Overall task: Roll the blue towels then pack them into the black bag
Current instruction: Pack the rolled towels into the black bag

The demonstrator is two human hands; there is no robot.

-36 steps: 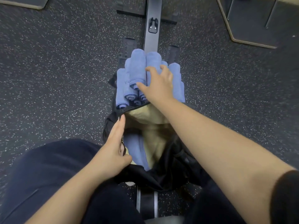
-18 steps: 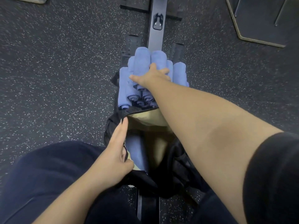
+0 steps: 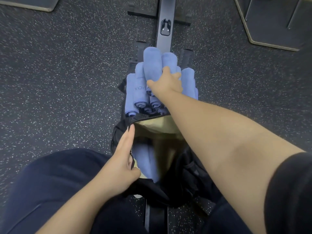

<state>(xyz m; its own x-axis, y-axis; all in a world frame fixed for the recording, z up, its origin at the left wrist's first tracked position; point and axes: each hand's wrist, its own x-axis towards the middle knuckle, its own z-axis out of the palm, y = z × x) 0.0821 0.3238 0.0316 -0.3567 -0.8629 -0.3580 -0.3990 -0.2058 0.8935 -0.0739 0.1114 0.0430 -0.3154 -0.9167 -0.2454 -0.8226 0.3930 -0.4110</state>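
Several rolled blue towels [image 3: 137, 89] lie stacked on the machine seat ahead of me. My right hand [image 3: 166, 83] reaches over the stack and grips the top rolled towel [image 3: 152, 65], thumb on its left side. The black bag [image 3: 177, 188] sits between my knees, mouth open, showing its tan lining [image 3: 152, 126]. A blue towel [image 3: 146, 162] lies inside it. My left hand [image 3: 120, 163] holds the bag's left rim open, fingers straight along the zipper edge and thumb hooked inside.
A dark metal rail [image 3: 165, 22] runs forward from the seat, with black foot pads [image 3: 185, 57] on either side. Speckled rubber floor [image 3: 59, 81] surrounds everything. Grey platform corners lie at far left [image 3: 33, 5] and far right [image 3: 270, 36]. My dark trouser legs [image 3: 50, 183] flank the bag.
My right hand has closed round the top towel roll and raised it slightly off the stack. The left hand keeps the bag rim where it was.
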